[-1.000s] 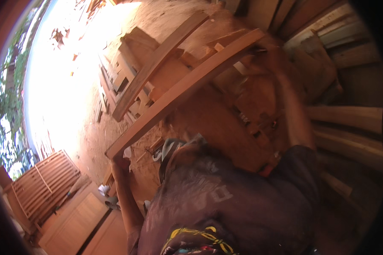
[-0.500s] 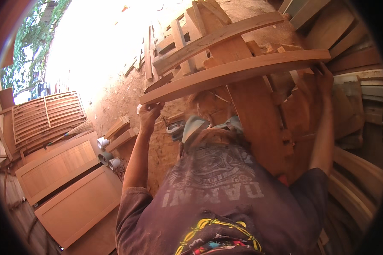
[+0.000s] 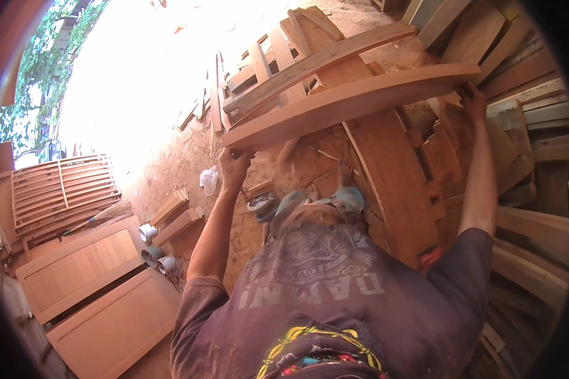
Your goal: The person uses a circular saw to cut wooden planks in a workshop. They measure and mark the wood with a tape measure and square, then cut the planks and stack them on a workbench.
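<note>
Reaching left arm (image 3: 210, 247): extended forward, set wide of the body; forearm slanting rightward toward the wrist.
Right arm (image 3: 478, 180): extended forward, also set wide; forearm almost vertical in the view.
Held plank (image 3: 354, 101): one, long, reddish-brown; in front of the person, between the hands.
Plank's long axis: crosswise, left to right; left end lower in the view and right end higher; bowed in outline, as straight edges are in this lens.
Farther beam (image 3: 322, 60): one, brown; just beyond the plank, roughly parallel to it.
Broad board (image 3: 392, 170): one, flat; lower than the plank and partly hidden by it; long axis running away from the person.
Left hand (image 3: 236, 165): raised, at the plank's left end; fingers bent closed on the lower edge, gripping it.
Right hand (image 3: 474, 102): raised, beneath the plank near its right end; fingers curled onto the lower edge, gripping it; tips partly hidden.
White crumpled plastic (image 3: 208, 180): one, on the ground (image 3: 171, 170); just left of the left hand in the view.
</note>
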Motion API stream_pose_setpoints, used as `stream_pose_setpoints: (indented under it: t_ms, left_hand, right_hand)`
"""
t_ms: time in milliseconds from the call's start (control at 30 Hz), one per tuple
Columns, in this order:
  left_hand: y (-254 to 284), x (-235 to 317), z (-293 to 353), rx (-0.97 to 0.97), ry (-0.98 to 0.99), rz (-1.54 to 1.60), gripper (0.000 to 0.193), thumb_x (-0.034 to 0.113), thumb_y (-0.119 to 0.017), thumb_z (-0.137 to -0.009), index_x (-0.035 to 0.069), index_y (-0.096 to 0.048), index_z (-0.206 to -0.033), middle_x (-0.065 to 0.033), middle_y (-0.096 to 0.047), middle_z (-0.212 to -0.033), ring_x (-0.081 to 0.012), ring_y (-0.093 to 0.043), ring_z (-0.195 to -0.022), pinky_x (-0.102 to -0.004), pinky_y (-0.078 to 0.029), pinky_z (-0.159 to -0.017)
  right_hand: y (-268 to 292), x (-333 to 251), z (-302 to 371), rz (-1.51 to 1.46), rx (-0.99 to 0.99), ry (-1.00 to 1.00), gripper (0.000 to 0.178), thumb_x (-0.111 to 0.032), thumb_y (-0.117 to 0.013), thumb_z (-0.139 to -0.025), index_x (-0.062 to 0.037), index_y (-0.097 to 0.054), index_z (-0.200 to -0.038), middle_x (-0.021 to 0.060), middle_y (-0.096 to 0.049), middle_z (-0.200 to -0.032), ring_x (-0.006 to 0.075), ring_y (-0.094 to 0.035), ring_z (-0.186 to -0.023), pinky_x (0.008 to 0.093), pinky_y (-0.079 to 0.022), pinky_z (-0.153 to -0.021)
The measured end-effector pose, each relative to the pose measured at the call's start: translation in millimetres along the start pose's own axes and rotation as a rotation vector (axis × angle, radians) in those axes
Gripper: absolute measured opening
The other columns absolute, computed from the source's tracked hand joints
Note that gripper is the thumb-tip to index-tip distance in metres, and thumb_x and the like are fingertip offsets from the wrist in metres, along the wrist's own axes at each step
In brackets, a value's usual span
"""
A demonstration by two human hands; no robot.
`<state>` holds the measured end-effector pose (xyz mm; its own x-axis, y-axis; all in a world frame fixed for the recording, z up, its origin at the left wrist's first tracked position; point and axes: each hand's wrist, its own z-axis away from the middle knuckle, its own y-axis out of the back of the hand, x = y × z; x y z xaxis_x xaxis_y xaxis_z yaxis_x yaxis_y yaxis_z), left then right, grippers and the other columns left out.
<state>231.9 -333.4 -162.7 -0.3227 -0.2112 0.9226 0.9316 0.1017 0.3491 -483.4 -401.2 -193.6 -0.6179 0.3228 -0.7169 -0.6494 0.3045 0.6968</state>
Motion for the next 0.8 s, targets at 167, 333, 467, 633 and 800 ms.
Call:
stream_pose_setpoints:
  t_ms: [167, 333, 467, 633, 800]
  left_hand:
    - [-12.0, -1.2, -17.4, -0.055, -0.04, -0.028, 0.024, 0.015, -0.084, -0.09, 0.003, -0.069, -0.103, -0.0034, -0.071, -0.079, -0.0072, -0.06, -0.064, -0.0238, -0.047, -0.055]
    - [7.9, -14.0, -1.0, -0.07, -0.072, 0.078, 0.023, 0.016, -0.084, -0.091, 0.004, -0.066, -0.101, -0.001, -0.065, -0.075, -0.0069, -0.055, -0.06, -0.0244, -0.043, -0.052]
    - [14.0, -22.2, 7.3, 0.01, -0.037, 0.098, 0.023, 0.019, -0.084, -0.092, 0.008, -0.065, -0.099, 0.003, -0.059, -0.075, -0.0068, -0.051, -0.06, -0.0241, -0.04, -0.053]
    - [51.9, -62.7, 14.0, 0.164, -0.02, -0.025, 0.03, 0.029, -0.084, -0.093, 0.008, -0.063, -0.099, 0.0056, -0.056, -0.079, -0.0078, -0.045, -0.059, -0.0255, -0.038, -0.053]
    - [115.5, -158.0, 42.8, -0.13, 0.29, -0.214, 0.036, 0.028, -0.086, -0.086, 0.004, -0.06, -0.092, -0.0016, -0.054, -0.065, -0.0146, -0.051, -0.049, -0.0327, -0.042, -0.045]
  right_hand:
    - [-1.4, 32.3, 4.1, -0.081, 0.142, 0.068, 0.043, -0.023, -0.075, -0.098, -0.0017, -0.068, -0.135, 0.0123, -0.075, -0.122, 0.0208, -0.071, -0.112, 0.0359, -0.059, -0.091]
    - [-68.9, -65.2, 134.3, -0.107, 0.429, 0.049, 0.035, -0.029, -0.073, -0.1, -0.0023, -0.07, -0.122, 0.0137, -0.074, -0.116, 0.0242, -0.07, -0.106, 0.0368, -0.055, -0.093]
    - [-104.5, -139.2, 363.7, -0.489, 0.044, -0.175, 0.024, -0.023, -0.069, -0.102, -0.0004, -0.074, -0.108, 0.0045, -0.074, -0.092, 0.012, -0.066, -0.088, 0.0318, -0.053, -0.08]
    - [-225.1, -81.8, 617.2, -0.469, 0.055, -0.509, 0.023, -0.02, -0.072, -0.098, 0.0018, -0.075, -0.104, 0.0073, -0.075, -0.086, 0.0171, -0.071, -0.084, 0.0343, -0.056, -0.08]
    - [-283.3, -36.7, 703.1, -0.441, 0.212, -0.571, 0.026, -0.022, -0.075, -0.095, 0.0009, -0.074, -0.107, 0.0165, -0.077, -0.101, 0.0301, -0.075, -0.098, 0.0405, -0.058, -0.089]
